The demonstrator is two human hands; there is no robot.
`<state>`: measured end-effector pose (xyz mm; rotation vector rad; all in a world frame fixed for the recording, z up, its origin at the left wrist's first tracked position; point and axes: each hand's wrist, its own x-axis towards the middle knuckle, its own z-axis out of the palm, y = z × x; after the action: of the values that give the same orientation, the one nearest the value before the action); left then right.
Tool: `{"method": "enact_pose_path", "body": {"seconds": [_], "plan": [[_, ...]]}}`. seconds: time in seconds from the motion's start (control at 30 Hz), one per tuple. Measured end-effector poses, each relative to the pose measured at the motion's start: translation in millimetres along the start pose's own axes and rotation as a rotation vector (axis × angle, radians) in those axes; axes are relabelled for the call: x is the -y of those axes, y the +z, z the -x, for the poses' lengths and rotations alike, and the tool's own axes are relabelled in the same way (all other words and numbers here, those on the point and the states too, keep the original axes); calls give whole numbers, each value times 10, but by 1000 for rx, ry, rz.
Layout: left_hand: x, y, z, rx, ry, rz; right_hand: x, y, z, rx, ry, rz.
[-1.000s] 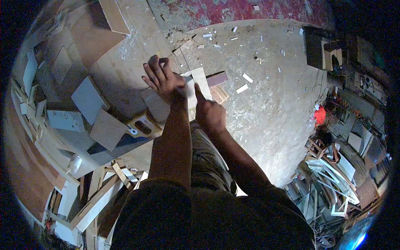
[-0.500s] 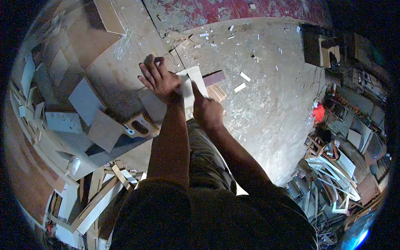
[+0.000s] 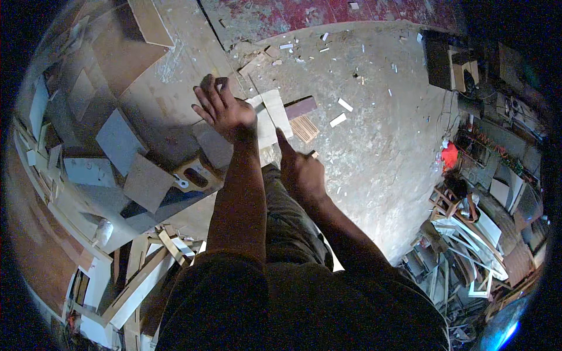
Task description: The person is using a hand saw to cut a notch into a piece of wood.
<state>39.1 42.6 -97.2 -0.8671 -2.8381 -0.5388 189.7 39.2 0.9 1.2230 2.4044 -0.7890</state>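
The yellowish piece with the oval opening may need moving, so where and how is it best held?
Probably by the near rim of the yellowish piece, hooking the grip into its oval opening if that goes through, which I can't tell. Come from the person's side: the brown panel lies close on its left.

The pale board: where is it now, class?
In the head view, the pale board lies above and slightly left of centre, between the left hand and the purplish block, with the right hand at its lower right.
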Motion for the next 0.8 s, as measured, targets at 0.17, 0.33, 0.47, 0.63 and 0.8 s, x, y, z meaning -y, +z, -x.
{"method": "enact_pose_path", "body": {"seconds": [0.17,0.33,0.47,0.63,0.8], "plan": [[-16,15,18,2,-17,58,13,0,-142,-4,22,40],[-40,29,-34,10,3,42,-86,98,-208,-78,-7,-18],[10,36,17,22,-24,19,8,56,-25,-129,-48,-61],[-159,65,7,10,10,60,-268,403,-289,-144,-23,36],[79,-36,-8,51,-42,6,80,-181,203,52,19,-23]]}}
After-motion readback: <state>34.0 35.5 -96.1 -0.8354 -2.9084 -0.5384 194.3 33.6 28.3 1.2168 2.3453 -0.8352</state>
